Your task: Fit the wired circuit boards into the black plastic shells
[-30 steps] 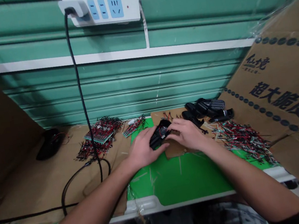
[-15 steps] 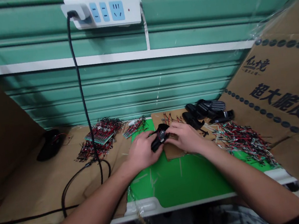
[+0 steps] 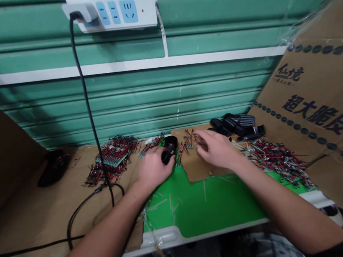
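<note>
My left hand point(image 3: 155, 167) is closed around a black plastic casing point(image 3: 171, 143), low over the green tabletop. The fingers cover part of this casing, and its inside cannot be made out. To the right, my right hand point(image 3: 215, 147) hovers above a piece of cardboard point(image 3: 196, 170), with thumb and forefinger apart and nothing visible between them. Just left of its fingertips lie small circuit boards with red and black wires point(image 3: 188, 139). A few more wired boards point(image 3: 179, 155) rest between the two hands.
Heaps of wired boards lie on the left point(image 3: 114, 153) and right point(image 3: 278, 160). Black plastic casings point(image 3: 236, 124) are piled at the back right. A black cable point(image 3: 87, 97) hangs from a power strip point(image 3: 115, 11). Cardboard walls point(image 3: 322, 96) flank the table.
My right hand has let go of the black casing and moved right, over the cardboard. My left hand has shifted slightly left with the casing. The view has turned a little.
</note>
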Available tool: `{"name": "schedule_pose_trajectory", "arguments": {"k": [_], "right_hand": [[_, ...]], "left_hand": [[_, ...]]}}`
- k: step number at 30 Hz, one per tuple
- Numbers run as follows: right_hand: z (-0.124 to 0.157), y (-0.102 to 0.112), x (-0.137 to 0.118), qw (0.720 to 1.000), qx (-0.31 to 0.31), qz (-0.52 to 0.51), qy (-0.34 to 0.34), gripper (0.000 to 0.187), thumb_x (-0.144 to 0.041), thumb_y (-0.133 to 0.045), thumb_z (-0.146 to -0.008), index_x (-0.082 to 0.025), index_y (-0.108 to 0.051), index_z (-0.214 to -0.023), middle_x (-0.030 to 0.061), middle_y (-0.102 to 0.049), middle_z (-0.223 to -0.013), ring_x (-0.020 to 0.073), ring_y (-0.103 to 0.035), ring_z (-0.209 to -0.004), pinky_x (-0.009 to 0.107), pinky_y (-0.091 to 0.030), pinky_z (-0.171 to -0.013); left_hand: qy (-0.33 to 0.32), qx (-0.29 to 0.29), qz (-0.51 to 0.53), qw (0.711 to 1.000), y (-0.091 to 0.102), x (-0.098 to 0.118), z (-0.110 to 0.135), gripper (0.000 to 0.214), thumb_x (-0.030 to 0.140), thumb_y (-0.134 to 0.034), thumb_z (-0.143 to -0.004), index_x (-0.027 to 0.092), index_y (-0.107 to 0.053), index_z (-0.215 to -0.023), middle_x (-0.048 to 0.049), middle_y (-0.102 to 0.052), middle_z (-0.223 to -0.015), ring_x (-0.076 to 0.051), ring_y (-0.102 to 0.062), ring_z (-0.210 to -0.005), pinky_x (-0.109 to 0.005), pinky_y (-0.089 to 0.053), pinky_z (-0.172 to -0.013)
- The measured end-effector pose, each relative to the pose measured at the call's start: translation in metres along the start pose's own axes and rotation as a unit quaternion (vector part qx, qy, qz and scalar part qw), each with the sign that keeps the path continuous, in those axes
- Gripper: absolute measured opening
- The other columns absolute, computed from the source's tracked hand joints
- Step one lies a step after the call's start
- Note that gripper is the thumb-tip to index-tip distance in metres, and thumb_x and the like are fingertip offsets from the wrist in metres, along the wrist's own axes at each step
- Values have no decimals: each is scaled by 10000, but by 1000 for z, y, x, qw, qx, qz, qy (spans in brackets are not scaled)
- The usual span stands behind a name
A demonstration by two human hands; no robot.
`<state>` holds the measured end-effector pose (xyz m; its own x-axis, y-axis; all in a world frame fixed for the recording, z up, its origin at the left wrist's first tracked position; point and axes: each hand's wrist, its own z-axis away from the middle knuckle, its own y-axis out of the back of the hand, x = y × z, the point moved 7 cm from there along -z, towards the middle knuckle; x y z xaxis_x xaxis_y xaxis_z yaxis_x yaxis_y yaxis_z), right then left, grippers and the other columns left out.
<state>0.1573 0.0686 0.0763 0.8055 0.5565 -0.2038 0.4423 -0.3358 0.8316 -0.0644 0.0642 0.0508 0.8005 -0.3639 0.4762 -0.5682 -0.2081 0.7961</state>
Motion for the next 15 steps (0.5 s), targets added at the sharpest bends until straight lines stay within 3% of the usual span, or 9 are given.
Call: {"name": "schedule_pose_trajectory", "arguments": {"k": [3, 5, 8, 12, 15], "right_hand": [[-2, 14, 19, 989, -14, 137, -44, 180, -216, -671, -877, -137, -698, -1036, 185, -713, -1003, 354, -643, -996, 457, -544, -821], [-1, 21, 32, 978, -35, 194, -65, 166, -288, -722, -858, -145, -703, -942, 194, -708, -948, 360, -641, -957, 454, -534, -799], [4, 24, 48, 967, -90, 217, -103, 243, -364, -760, -842, -147, -721, -946, 198, -721, -967, 350, -672, -925, 435, -532, -774], [12, 21, 63, 943, -186, 219, -168, 171, -280, -742, -838, -149, -761, -946, 208, -743, -969, 360, -726, -884, 409, -520, -722], [12, 22, 66, 935, -205, 220, -189, 149, -254, -688, -892, -145, -774, -948, 231, -745, -975, 363, -743, -872, 397, -505, -716]], "left_hand": [[21, 12, -72, 997, 5, -10, -5, 317, 434, -665, -897, 183, -762, -1065, -166, -753, -1043, -347, -697, -993, -431, -528, -928], [20, 6, -106, 994, 5, -13, -6, 357, 456, -625, -919, 162, -760, -1073, -193, -753, -1050, -370, -695, -996, -454, -528, -915], [6, -14, -120, 993, 0, -11, -7, 368, 466, -620, -917, 156, -754, -1063, -208, -752, -1067, -388, -685, -1048, -465, -522, -944], [14, -45, -126, 991, -7, -9, -5, 398, 465, -633, -905, 143, -716, -1122, -217, -749, -1079, -397, -685, -1069, -461, -530, -925], [40, -58, -142, 987, -10, -12, -4, 486, 482, -638, -900, 126, -651, -1231, -222, -741, -1072, -397, -702, -1034, -449, -541, -872]]}}
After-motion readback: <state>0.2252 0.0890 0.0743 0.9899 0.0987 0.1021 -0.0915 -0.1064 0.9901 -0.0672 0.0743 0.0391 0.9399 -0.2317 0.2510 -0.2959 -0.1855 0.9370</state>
